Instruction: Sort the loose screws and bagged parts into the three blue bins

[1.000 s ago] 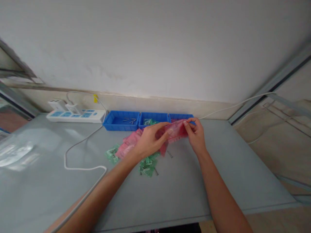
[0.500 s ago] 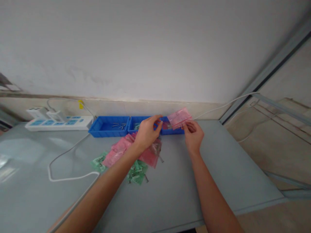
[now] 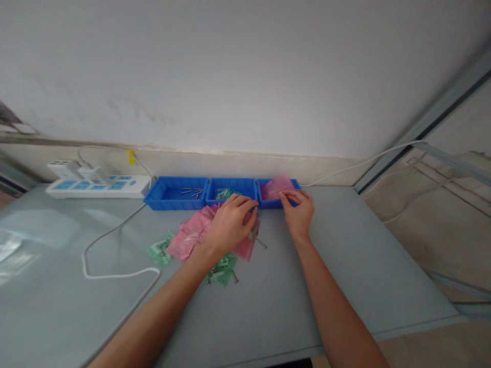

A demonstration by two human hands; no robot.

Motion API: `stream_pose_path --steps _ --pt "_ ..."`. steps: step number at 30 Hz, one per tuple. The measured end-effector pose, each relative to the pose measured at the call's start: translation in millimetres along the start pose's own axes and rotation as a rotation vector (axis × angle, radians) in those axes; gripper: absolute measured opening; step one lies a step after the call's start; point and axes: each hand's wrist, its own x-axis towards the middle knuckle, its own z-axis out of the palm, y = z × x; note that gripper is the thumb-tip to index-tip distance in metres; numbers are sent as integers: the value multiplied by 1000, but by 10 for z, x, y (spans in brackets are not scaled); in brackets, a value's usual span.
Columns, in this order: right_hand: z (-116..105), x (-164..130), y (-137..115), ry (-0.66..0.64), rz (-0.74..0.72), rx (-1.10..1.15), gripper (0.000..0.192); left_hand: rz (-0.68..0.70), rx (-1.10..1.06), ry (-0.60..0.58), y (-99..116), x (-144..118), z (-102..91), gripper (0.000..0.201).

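Note:
My right hand (image 3: pixel 299 210) pinches the lower edge of a pink plastic zip bag (image 3: pixel 276 186) at the right blue bin (image 3: pixel 271 204). The bag leans inside that bin. My left hand (image 3: pixel 233 221) hovers over a pile of pink bags (image 3: pixel 192 231), fingers curved and a small gap left between thumb and fingertips; nothing shows in it. Small green bags (image 3: pixel 221 271) stick out from under the pile, partly hidden by my left arm. Loose screws lie at the pile's edge, one screw (image 3: pixel 262 244) to its right.
The left blue bin (image 3: pixel 161 203) holds several screws; the middle bin (image 3: pixel 213 201) holds green bags. A white power strip (image 3: pixel 130 192) with plugs stands by the wall. Its white cable (image 3: pixel 115 276) runs across the grey table (image 3: pixel 345 266) under my left arm.
My right hand has lowered the pink bag into the right bin. My left hand has drawn back slightly from the bins, its fingertips closer together. The view has shifted a little.

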Motion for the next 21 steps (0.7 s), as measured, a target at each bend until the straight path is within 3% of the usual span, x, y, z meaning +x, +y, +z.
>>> stream_pose_path --steps 3,7,12,21 --pt "-2 0 33 3 17 3 27 -3 -11 -2 -1 -48 38 23" --pt "-69 -11 -75 -12 -58 -197 23 9 -17 -3 18 -69 56 22" --pt "-164 -6 -173 -79 -134 -292 26 7 -28 2 20 -99 38 22" --pt "-112 -26 -71 -264 -190 -362 42 3 29 -43 43 -185 -46 26"
